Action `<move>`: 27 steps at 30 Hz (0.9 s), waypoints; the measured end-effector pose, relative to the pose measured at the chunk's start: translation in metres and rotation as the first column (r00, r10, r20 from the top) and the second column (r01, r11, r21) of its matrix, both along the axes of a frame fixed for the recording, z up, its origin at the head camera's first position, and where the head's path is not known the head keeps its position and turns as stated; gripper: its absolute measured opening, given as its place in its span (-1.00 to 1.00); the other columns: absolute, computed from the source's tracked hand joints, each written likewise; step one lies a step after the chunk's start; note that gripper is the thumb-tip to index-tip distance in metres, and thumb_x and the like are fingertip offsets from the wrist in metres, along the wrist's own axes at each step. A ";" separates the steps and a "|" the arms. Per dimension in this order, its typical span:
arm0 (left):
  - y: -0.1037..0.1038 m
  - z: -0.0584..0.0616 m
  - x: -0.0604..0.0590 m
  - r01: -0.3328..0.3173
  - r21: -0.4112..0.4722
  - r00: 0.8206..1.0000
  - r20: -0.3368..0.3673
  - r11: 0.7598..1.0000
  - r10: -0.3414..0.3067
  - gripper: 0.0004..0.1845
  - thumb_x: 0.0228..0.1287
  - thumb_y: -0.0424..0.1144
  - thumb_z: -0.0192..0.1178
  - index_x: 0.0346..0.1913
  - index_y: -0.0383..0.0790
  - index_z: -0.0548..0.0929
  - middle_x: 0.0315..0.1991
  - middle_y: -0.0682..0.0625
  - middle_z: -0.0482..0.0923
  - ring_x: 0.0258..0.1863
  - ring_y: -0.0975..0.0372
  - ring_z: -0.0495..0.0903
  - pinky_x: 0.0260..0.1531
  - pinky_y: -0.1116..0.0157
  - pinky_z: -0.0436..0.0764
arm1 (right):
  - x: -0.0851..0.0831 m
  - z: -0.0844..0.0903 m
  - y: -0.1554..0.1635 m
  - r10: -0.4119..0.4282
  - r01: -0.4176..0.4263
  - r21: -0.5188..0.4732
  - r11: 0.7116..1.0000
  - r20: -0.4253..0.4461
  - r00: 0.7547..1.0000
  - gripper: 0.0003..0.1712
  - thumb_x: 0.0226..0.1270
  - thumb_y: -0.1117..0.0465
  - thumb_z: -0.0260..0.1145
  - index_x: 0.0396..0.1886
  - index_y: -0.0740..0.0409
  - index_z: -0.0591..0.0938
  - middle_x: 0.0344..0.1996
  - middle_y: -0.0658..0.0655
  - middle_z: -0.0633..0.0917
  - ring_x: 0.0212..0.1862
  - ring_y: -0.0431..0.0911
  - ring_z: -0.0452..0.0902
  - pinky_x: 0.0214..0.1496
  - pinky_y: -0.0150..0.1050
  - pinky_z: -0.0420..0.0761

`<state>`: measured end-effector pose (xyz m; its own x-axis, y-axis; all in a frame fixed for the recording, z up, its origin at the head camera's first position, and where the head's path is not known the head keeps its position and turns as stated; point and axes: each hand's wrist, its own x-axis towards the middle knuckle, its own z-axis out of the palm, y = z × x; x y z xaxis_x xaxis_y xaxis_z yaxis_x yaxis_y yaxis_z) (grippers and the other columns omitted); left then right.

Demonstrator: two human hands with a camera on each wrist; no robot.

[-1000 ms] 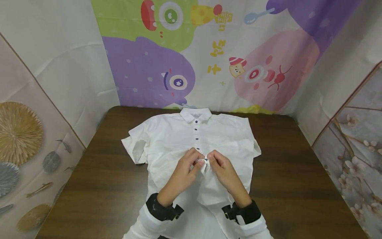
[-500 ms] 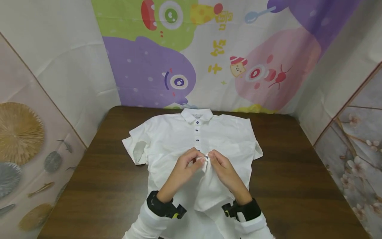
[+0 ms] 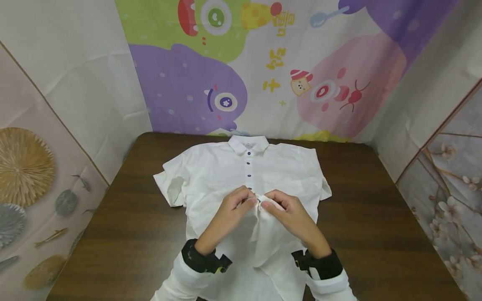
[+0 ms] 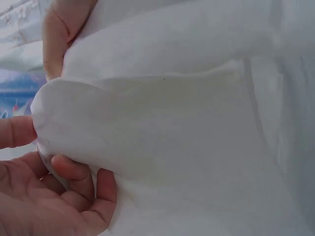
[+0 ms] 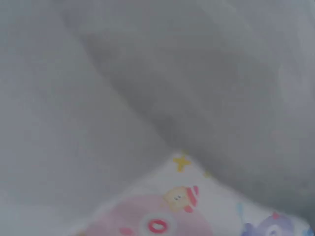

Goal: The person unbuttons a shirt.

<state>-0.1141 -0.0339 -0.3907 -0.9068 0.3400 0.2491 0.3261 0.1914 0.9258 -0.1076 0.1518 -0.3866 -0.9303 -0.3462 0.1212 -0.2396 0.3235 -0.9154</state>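
Two hands meet at the middle of the white short-sleeved button-front shirt (image 3: 246, 175), which lies face up and spread flat on the dark brown wooden table (image 3: 376, 217), collar toward the cartoon-monster backdrop (image 3: 263, 62). Compared with the head view half a second ago, the right hand (image 3: 291, 215) has rotated outward and shifted a little toward the person's right, so its knuckles now face up and a fold of placket cloth shows under the curled fingers; the left hand (image 3: 229, 211) sits almost where it was, with its wrist drawn slightly nearer the body. Judgement: the work at the fourth button down continues, with the grip re-set rather than released, and the lower front of the shirt is not yet closed, since its edges part below the hands. Three dark blue buttons (image 3: 247, 164) above the hands look fastened. Left hand: fingers curled, thumb and fingertips closed together on the placket edge; the left wrist view shows the left thumb (image 4: 17, 132) and bent fingers (image 4: 74, 172) pinching a rounded bulge of white cloth (image 4: 147, 137). Right hand: thumb and forefinger pressed together on the opposite shirt edge, remaining fingers bent over the fabric. The right wrist view shows only blurred white cloth and a strip of backdrop; no fingers can be made out there. Both wrists carry black camera straps (image 3: 201, 261) over white sleeves.
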 end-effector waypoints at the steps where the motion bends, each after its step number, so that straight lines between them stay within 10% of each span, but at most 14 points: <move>1: -0.001 0.000 -0.001 0.022 0.015 0.999 0.026 1.000 -0.022 -0.81 0.35 -0.32 0.00 -0.39 -0.28 0.55 -0.43 -0.01 0.41 -0.42 0.29 0.34 -0.35 0.40 0.37 | 0.001 0.001 -0.001 -0.010 0.012 0.036 0.999 -0.044 0.999 -0.82 0.34 0.15 0.18 -0.19 0.12 0.61 -0.29 0.05 0.65 -0.34 -0.25 0.48 -0.32 -0.37 0.51; 9: -0.004 -0.003 -0.005 0.150 0.104 0.982 0.102 0.983 -0.160 -0.82 0.35 -0.38 -0.05 -0.32 -0.41 0.53 -0.33 -0.12 0.45 -0.32 0.34 0.38 -0.24 0.40 0.39 | 0.002 -0.002 -0.008 -0.082 0.162 0.164 0.973 -0.412 0.908 -0.91 0.24 0.27 0.27 -0.26 0.11 0.63 -0.31 0.01 0.70 -0.29 -0.21 0.52 -0.25 -0.32 0.52; 27: -0.010 -0.004 -0.002 0.065 -0.160 0.985 -0.145 0.985 -0.088 -0.88 0.29 -0.28 0.13 -0.40 -0.22 0.56 -0.46 0.02 0.42 -0.43 0.33 0.34 -0.35 0.31 0.43 | 0.003 -0.007 -0.008 -0.087 0.087 -0.003 0.996 -0.151 0.985 -0.83 0.36 0.23 0.15 -0.20 0.22 0.61 -0.27 0.13 0.68 -0.26 -0.25 0.50 -0.21 -0.37 0.52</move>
